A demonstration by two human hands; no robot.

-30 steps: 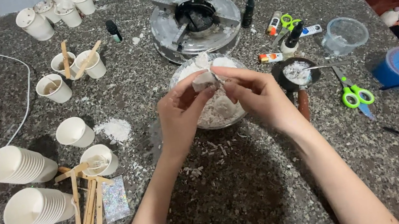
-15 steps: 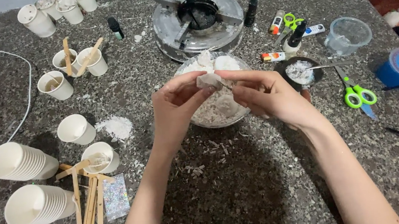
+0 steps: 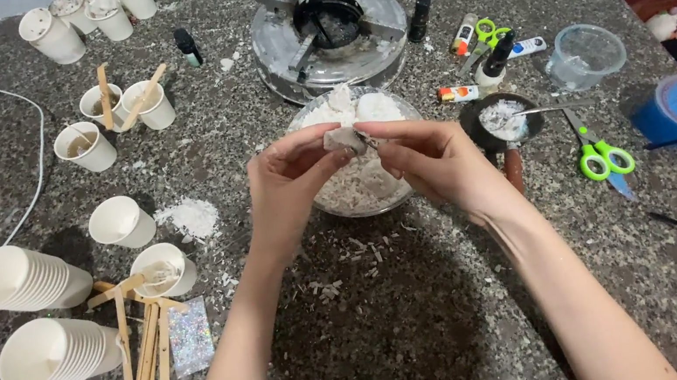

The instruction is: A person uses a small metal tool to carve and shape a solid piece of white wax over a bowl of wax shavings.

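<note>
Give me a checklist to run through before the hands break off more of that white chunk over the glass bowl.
1. Chunk gripped by both hands: ok. Left hand and right hand pinch the pale waxy white chunk between fingertips.
2. Chunk above the bowl: ok. It sits over the clear glass bowl of white flakes.
3. Bowl room: cannot tell. Flakes and large lumps fill it; the depth left is hidden.
4. Spill around the bowl: not ok. White crumbs lie on the speckled dark stone counter in front of it.
5. Green-handled scissors away from the hands: ok. They lie right of the small dark pan.
</note>
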